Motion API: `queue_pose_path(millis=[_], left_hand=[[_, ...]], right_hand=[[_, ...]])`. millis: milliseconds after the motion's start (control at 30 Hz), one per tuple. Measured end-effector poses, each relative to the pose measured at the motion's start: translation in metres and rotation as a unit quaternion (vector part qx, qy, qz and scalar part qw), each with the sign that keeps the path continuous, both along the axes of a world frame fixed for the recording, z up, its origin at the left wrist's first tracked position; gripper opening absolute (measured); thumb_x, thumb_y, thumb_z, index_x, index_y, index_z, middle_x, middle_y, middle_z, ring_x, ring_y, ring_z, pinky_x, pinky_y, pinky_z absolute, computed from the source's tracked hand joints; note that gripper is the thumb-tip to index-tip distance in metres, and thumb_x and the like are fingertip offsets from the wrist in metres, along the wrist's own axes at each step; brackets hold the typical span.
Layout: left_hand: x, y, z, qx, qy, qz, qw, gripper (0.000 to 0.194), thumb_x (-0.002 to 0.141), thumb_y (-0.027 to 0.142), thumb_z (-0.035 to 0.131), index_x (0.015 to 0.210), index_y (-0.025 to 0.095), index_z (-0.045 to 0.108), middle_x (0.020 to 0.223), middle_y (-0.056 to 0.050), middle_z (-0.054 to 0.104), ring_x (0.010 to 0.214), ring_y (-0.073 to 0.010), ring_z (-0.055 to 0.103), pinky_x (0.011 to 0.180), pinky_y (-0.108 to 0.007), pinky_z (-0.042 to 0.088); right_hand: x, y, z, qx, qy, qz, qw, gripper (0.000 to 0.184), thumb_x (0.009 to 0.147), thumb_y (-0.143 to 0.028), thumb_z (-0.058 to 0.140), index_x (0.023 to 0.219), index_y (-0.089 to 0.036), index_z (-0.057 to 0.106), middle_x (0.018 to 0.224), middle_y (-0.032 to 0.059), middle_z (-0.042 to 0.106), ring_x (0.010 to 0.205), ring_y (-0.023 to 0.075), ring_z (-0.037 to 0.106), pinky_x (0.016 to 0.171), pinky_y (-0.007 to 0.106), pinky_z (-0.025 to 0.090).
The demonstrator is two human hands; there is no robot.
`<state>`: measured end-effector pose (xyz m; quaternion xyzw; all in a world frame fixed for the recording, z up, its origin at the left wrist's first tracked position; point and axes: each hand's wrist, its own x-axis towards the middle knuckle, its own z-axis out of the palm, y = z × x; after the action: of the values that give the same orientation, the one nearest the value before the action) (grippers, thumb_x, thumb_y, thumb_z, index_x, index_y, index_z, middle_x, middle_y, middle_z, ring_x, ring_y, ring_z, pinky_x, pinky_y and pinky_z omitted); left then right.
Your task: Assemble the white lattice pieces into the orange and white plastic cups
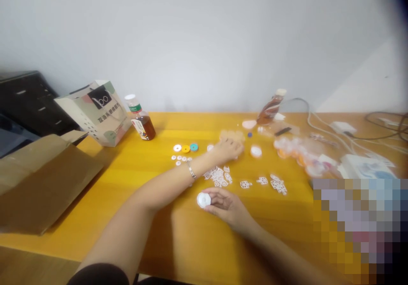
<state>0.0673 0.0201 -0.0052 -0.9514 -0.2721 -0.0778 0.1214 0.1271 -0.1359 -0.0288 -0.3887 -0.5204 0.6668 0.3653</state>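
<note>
1. Right hand (228, 206) pinches a white disc (203, 200) over the worktop's (124, 166) front half; probably light, stiff, slippery: hold its rim.
2. Left hand (231, 149), nearer the back edge beside a white round piece (256, 151): grasp unclear.

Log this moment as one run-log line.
left hand: extended beyond white cutouts | right hand: holding round white piece | nearby: yellow disc, teal disc | rear: bottle beside paper bag

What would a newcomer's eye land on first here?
Likely the left arm, silver bracelet on its wrist, stretched across the yellow table. Nearer the wearer, the right hand holds a round white piece. Farther back stand a left bottle and a right bottle.
</note>
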Motion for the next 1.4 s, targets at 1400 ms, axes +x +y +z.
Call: queue_pose_path(millis=[1400], left_hand=[[-0.133, -0.127, -0.018, -0.583, -0.525, 0.075, 0.616, 0.04, 0.077, 0.026, 0.06, 0.116, 0.023, 0.051, 0.113, -0.006, 0.055, 0.097, -0.016, 0.054, 0.088, -0.033, 0.042]], right_hand=[[0.006, 0.006, 0.01, 0.1, -0.061, -0.132, 0.984, 0.034, 0.07, -0.027, 0.065, 0.104, -0.024, 0.06, 0.091, 0.002, 0.067, 0.084, 0.0159, 0.064, 0.085, 0.035, 0.051]])
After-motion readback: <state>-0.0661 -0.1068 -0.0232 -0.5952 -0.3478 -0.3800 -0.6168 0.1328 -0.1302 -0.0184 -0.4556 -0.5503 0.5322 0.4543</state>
